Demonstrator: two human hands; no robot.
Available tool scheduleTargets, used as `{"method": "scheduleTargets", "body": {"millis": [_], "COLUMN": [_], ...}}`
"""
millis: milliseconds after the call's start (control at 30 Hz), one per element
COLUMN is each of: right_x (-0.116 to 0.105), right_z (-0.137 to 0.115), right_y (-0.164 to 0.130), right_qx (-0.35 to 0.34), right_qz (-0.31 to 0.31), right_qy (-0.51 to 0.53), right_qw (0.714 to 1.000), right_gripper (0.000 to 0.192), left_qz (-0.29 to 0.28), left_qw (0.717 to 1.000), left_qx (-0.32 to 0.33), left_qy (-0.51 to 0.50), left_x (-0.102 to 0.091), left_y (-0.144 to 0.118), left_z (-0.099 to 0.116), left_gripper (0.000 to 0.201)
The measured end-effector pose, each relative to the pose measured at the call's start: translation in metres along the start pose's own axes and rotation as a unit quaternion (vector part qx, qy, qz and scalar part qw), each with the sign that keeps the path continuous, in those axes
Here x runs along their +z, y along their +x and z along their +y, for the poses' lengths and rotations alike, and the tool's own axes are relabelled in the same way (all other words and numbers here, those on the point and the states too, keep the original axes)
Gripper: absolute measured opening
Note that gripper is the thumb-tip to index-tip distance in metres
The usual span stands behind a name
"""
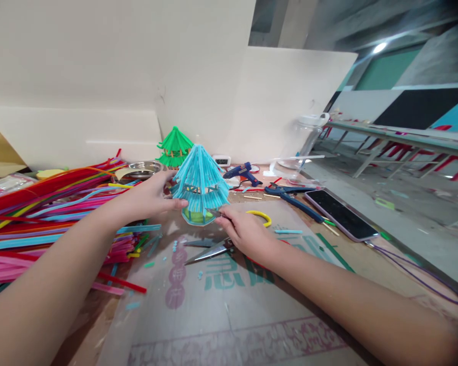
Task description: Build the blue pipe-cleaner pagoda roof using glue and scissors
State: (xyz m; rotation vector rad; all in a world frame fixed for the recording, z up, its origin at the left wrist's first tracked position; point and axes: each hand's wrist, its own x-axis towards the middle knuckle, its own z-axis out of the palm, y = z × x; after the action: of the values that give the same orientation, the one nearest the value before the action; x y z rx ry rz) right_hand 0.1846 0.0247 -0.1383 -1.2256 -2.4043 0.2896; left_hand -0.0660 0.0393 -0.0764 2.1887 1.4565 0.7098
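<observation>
A light-blue model pavilion [200, 173] with a two-tiered roof of fuzzy pipe cleaners stands upright on the table. My left hand [156, 195] grips its left side, thumb at the lower roof edge and fingers partly hidden behind it. At the lower right edge, my right hand [248, 231] pinches a thin dark metal tool [213, 212], its tip against the model; its exact kind is unclear. Beneath that hand lie scissors with spread blades [211, 251], partly covered by it. A yellow handle loop [261, 218] shows behind the hand.
Bundled pipe cleaners [68, 203] crowd the left. Behind stand a green model pavilion [175, 147] and a metal bowl [139, 170]. A glue gun [246, 174], pliers [293, 195], a phone [341, 214] and a clear jug [303, 140] are at right. A printed plastic sheet [198, 315] covers the front.
</observation>
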Motion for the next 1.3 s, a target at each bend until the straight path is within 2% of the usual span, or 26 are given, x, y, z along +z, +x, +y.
{"method": "scheduleTargets", "body": {"millis": [333,633,800,967,1133,1300], "right_x": [-0.001,-0.001,-0.001,0.001,-0.018,-0.052], "right_z": [-0.001,0.000,0.000,0.002,0.000,0.003], "right_y": [-0.001,0.000,0.001,0.000,0.001,0.003], "right_qx": [-0.008,-0.017,-0.015,-0.011,-0.022,-0.030], "right_qz": [0.006,-0.003,-0.002,0.025,0.023,-0.015], "right_qy": [0.014,0.008,-0.002,0.015,-0.033,-0.160], "right_qw": [1.000,1.000,1.000,1.000,0.999,0.987], "right_gripper": [0.027,0.030,0.029,0.028,0.028,0.029], "left_qz": [-0.008,0.006,0.000,-0.001,0.016,0.023], "left_qw": [1.000,1.000,1.000,0.999,0.995,0.994], "left_qx": [-0.003,-0.016,-0.014,-0.013,-0.058,-0.070], "left_qy": [-0.007,0.012,0.016,0.033,0.079,0.085], "left_x": [0.001,0.000,0.000,-0.001,-0.002,-0.001], "left_y": [0.000,-0.002,-0.001,-0.001,-0.002,-0.002], "left_z": [-0.001,0.012,0.008,0.004,0.006,0.007], "left_gripper": [0.069,0.068,0.067,0.072,0.086,0.076]}}
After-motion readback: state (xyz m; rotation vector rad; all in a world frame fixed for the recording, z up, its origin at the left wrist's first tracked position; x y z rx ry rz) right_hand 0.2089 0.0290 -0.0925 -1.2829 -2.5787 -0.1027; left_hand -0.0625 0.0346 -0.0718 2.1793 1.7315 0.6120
